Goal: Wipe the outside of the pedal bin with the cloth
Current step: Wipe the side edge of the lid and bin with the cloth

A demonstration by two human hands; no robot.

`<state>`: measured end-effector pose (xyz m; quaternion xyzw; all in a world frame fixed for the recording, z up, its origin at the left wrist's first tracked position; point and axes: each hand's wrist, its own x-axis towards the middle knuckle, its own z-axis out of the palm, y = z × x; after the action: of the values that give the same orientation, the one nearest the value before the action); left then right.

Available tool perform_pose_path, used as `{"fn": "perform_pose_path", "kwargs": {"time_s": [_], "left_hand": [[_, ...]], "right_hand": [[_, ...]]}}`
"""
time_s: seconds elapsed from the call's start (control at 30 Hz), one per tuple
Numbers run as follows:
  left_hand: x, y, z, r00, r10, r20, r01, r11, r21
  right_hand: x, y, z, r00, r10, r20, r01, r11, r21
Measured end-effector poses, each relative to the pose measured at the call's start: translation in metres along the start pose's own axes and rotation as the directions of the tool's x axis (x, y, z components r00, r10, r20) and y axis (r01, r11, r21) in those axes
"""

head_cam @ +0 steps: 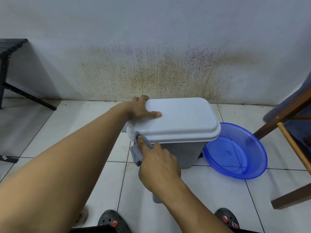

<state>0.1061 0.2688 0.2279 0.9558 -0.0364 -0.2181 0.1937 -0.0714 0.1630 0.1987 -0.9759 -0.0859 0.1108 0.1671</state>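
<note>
A grey pedal bin (181,153) with a pale lid (180,118) stands on the tiled floor near the stained wall. My left hand (141,108) lies on the lid's far left corner, thumb flat on top and fingers curled over the edge. My right hand (158,163) presses a folded grey cloth (137,153) against the bin's near left corner, just under the lid rim, with the index finger stretched along it. The bin's pedal (156,199) peeks out below my right wrist.
A blue plastic basin (239,152) lies on the floor touching the bin's right side. A wooden chair leg and a stick (292,143) stand at the right. A black rack (10,68) stands at the left. My dark sandals (111,221) are at the bottom.
</note>
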Motion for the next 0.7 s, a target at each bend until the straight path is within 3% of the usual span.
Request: {"fn": "perform_pose_path", "kwargs": {"time_s": [0.37,0.5,0.7], "left_hand": [[-0.004,-0.006,0.008,0.997,0.027,-0.073,-0.024,0.999,0.041],[-0.003,-0.005,0.007,0.997,0.041,-0.071,-0.038,0.998,0.047],[-0.003,-0.005,0.008,0.997,0.041,-0.072,-0.038,0.999,0.038]], "right_hand": [[0.041,-0.044,-0.011,0.998,0.006,0.065,-0.01,0.998,0.07],[0.031,-0.038,-0.006,0.99,-0.105,0.094,0.101,0.994,0.042],[0.017,-0.032,0.0,0.978,-0.087,-0.189,0.113,0.985,0.129]]}}
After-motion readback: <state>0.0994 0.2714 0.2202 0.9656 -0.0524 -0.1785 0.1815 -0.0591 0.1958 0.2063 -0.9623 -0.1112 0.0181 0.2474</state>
